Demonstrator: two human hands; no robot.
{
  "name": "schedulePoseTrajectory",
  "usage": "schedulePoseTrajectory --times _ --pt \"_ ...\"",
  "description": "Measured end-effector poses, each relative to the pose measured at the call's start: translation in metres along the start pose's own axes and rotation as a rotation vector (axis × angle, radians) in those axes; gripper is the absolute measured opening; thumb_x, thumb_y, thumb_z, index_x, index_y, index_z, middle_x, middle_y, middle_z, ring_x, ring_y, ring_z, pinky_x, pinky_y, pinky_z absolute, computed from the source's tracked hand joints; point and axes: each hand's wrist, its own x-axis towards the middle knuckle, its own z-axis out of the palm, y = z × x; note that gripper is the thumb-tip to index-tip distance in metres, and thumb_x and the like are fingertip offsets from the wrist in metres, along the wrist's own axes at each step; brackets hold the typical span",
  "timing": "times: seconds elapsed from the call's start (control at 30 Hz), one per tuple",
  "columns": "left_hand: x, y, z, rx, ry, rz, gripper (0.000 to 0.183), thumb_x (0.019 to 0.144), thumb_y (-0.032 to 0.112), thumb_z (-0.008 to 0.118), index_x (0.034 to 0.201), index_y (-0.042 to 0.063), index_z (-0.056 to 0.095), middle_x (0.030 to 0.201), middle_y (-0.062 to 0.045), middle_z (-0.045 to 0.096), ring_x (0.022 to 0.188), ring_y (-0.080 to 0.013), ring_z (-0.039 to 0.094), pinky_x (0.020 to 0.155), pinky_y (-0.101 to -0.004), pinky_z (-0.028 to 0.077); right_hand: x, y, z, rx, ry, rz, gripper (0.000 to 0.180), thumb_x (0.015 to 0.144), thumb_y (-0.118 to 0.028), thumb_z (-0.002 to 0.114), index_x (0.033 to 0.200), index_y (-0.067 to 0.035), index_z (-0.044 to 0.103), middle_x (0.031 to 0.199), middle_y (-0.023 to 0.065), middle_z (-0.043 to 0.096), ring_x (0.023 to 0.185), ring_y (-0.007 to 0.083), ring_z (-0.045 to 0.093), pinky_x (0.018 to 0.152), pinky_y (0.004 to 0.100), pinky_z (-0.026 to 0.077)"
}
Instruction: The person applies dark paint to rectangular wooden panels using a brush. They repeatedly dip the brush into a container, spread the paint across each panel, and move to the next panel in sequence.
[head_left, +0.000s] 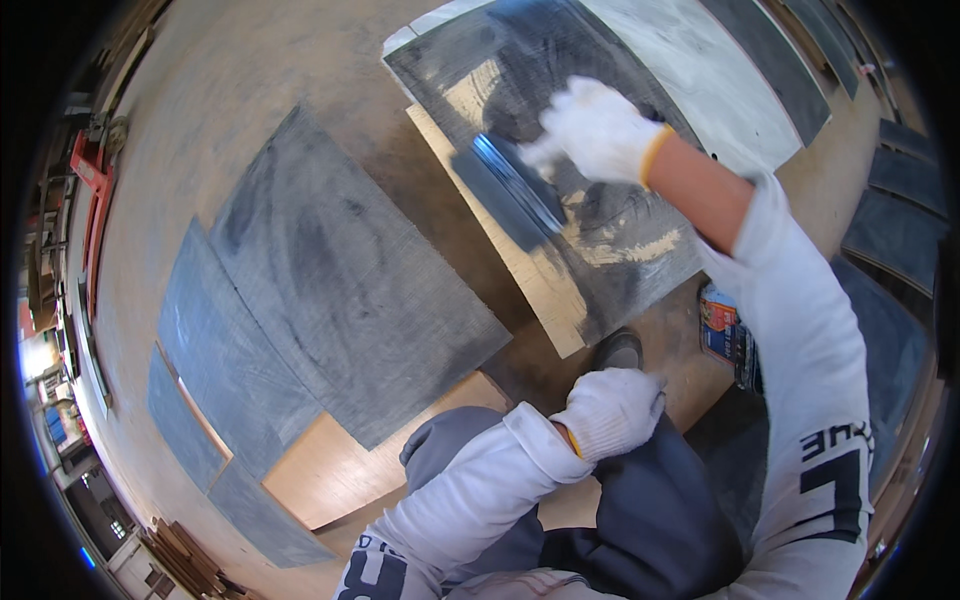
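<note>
My right hand (596, 131), in a white knit glove with a yellow cuff edge, is over a plywood board (564, 300) partly coated dark grey. It holds a wide spreader blade (506, 191) with a shiny blue-lit metal strip, whose edge lies against the board; the grip is blurred. Bare pale wood shows along the board's left side and in streaks. My left hand (616, 414), in a matching glove, rests curled by my knee; whether anything is inside it I cannot tell.
Grey-coated boards (337, 262) lie on the floor at left, overlapping a bare plywood sheet (337, 465). A labelled can (721, 322) stands beside my right forearm. More dark panels (896, 225) lie at far right. A red metal frame (94, 187) stands at far left.
</note>
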Motion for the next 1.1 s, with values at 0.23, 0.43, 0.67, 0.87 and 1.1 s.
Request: schedulePoseTrajectory --times 0.23,0.43,0.67,0.87,1.1 --pt "-0.01 -0.011 -0.002 0.005 0.08 0.028 0.03 0.1 0.03 0.059 0.119 0.009 0.071 0.095 -0.019 0.075 0.088 -0.0404 0.073 0.077 -0.0517 0.059 -0.106 -0.042 0.014 -0.118 -0.015 0.001 0.025 0.096 -0.026 0.06 0.113 -0.036 0.076 0.088 0.0012 0.065 0.096 0.0207 0.064 0.091 0.0372 0.043" --pt "0.0 -0.001 0.009 0.037 0.023 0.081 0.03 0.1 0.029 0.059 0.118 0.009 0.071 0.094 -0.019 0.075 0.088 -0.0401 0.073 0.077 -0.0511 0.059 -0.042 -0.025 -0.007 -0.104 0.006 0.176 0.034 0.093 -0.02 0.061 0.118 -0.037 0.075 0.091 0.0034 0.066 0.098 0.0225 0.064 0.092 0.0388 0.045" --pt "-0.007 -0.003 0.007 0.039 0.015 0.042 0.026 0.1 0.03 0.059 0.108 0.008 0.07 0.088 -0.019 0.073 0.083 -0.0404 0.073 0.072 -0.0524 0.059 -0.062 -0.052 -0.021 -0.235 -0.249 -0.073 0.031 0.095 -0.024 0.063 0.121 -0.035 0.074 0.097 0.0007 0.07 0.106 0.0195 0.064 0.095 0.0379 0.043" --pt "-0.006 0.01 0.012 0.079 -0.029 0.105 0.026 0.1 0.03 0.058 0.111 0.009 0.07 0.087 -0.019 0.073 0.082 -0.0409 0.073 0.071 -0.0526 0.059 -0.052 -0.034 -0.01 -0.191 0.03 0.064 0.02 0.097 -0.028 0.063 0.11 -0.03 0.078 0.09 0.0027 0.073 0.099 0.0232 0.069 0.089 0.0371 0.046" --pt "-0.013 -0.002 0.0 0.06 -0.006 0.056 0.026 0.1 0.029 0.059 0.111 0.008 0.07 0.088 -0.02 0.074 0.084 -0.0411 0.073 0.073 -0.0531 0.059 -0.097 -0.064 0.012 -0.135 0.037 -0.016 0.023 0.093 -0.024 0.062 0.109 -0.033 0.076 0.087 0.0027 0.063 0.094 0.0215 0.061 0.088 0.038 0.043"
